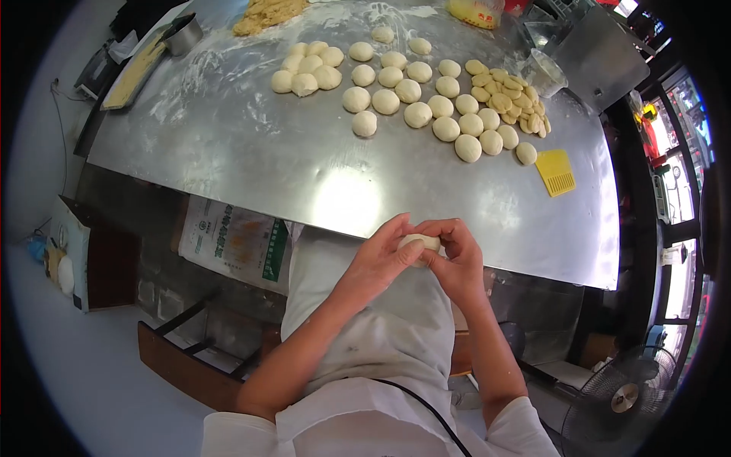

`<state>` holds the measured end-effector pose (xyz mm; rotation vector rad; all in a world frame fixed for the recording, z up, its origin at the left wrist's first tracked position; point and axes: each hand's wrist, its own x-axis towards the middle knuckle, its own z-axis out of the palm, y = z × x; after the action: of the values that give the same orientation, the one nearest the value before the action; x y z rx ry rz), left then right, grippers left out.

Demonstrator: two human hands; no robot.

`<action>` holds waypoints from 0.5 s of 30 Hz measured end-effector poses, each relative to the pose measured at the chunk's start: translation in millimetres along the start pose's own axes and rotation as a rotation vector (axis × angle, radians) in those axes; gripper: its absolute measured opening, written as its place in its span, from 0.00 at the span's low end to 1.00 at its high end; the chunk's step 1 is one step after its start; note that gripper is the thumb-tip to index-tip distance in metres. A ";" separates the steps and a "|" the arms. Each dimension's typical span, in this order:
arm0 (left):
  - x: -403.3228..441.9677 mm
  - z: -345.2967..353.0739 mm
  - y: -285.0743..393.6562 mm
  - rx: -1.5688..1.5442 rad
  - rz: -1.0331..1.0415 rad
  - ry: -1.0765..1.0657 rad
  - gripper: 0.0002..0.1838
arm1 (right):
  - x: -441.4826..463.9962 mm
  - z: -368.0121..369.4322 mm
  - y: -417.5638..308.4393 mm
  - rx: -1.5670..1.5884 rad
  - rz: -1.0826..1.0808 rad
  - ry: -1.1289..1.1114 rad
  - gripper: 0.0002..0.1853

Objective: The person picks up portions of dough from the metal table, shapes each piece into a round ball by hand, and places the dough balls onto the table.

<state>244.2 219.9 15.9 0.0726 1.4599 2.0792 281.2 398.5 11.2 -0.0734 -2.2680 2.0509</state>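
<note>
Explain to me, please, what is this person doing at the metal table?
The person is holding a small piece of dough between the left hand and the right hand, seemingly shaping it, at the near edge of the metal table. Many round dough balls sit on the table, some spread out, others clustered. Flatter pieces are piled near them, a yellow scraper lies close by, and a larger dough mass rests farther back.

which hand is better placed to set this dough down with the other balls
Probably the right hand: it and the left hand both hold the dough, but the right is nearer the closest balls.
</note>
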 end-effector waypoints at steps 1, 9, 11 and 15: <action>1.5 -2.4 1.5 -0.031 -0.071 -0.070 0.32 | -0.5 2.3 -9.5 -0.087 -0.033 -0.062 0.20; 5.9 -18.0 -14.0 -0.610 -0.166 -0.135 0.28 | -1.7 -17.1 -43.3 -0.357 -0.163 -0.021 0.44; 6.0 -15.6 -14.6 -0.581 -0.190 -0.123 0.27 | -4.0 -9.6 -21.2 -0.434 -0.165 -0.100 0.47; 2.7 8.7 -12.0 -0.443 -0.249 0.011 0.25 | 2.4 2.4 -14.2 -0.711 -0.306 -0.135 0.47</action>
<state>250.4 231.2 8.0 -0.2807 0.9287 2.1406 278.9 394.9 25.1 0.3524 -2.7585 1.0684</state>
